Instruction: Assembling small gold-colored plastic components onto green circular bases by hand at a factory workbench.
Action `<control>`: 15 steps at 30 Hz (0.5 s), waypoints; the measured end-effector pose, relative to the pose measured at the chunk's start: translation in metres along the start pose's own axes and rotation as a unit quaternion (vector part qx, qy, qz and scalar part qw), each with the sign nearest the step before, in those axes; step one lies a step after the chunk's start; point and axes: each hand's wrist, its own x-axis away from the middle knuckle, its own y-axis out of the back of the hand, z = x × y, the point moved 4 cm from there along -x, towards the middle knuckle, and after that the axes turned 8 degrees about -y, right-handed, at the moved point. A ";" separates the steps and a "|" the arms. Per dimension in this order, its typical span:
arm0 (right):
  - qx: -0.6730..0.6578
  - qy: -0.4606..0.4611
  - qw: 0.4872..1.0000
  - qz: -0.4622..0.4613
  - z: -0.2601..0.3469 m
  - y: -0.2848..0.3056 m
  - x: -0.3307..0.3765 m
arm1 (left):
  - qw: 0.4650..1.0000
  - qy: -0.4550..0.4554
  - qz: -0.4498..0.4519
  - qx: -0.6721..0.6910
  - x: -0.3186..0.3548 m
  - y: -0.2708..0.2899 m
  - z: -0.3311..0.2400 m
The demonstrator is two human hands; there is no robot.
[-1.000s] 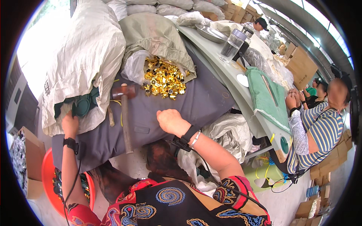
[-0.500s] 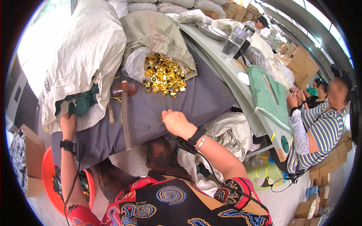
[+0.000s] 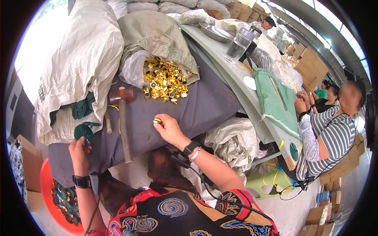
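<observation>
- Head view: the left hand (image 3: pixel 79 155) grips a round dark green piece (image 3: pixel 84 134) between thumb and fingers, near the mouth of a tall white sack (image 3: pixel 82 51) at the left.
- The right hand (image 3: pixel 172 131) pinches a small gold piece (image 3: pixel 157 120) at its fingertips, above the cloth-covered dark surface (image 3: pixel 197 106).
- More dark green pieces (image 3: pixel 81 107) show in the open mouth of the white sack.
- Beyond the right hand, a pile of gold fittings (image 3: pixel 167 83) spills from a clear plastic bag (image 3: pixel 133 70) at the mouth of a beige-grey sack (image 3: pixel 157 34).
- Between the white sack and the right hand lies a mallet (image 3: pixel 125 133), its handle toward the person; a short stick (image 3: pixel 108 123) lies just beside it.
- At the lower left stands an orange-red tub (image 3: pixel 46 188) containing mixed green and gold parts (image 3: pixel 66 203).
- On the right, a pale grey table (image 3: pixel 217 65) carries a clear bottle (image 3: pixel 238 48), a metal dish (image 3: pixel 215 32) and a green cloth bag (image 3: pixel 273 96).
- A co-worker in a striped top (image 3: pixel 332 135) sits at that table's far right side.
- A crumpled white sack (image 3: pixel 234 137) is bunched between the dark surface and the table.
</observation>
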 end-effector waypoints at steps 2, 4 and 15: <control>-0.088 -0.065 0.994 -0.029 -0.008 -0.004 -0.001 | 1.000 -0.008 -0.001 -0.003 0.003 -0.004 0.012; -0.079 -0.058 0.995 -0.032 -0.013 -0.003 -0.001 | 0.999 -0.033 -0.013 -0.004 0.003 -0.006 0.017; -0.081 -0.029 0.996 -0.022 -0.005 -0.004 0.007 | 0.994 -0.066 -0.022 -0.084 0.009 -0.009 0.022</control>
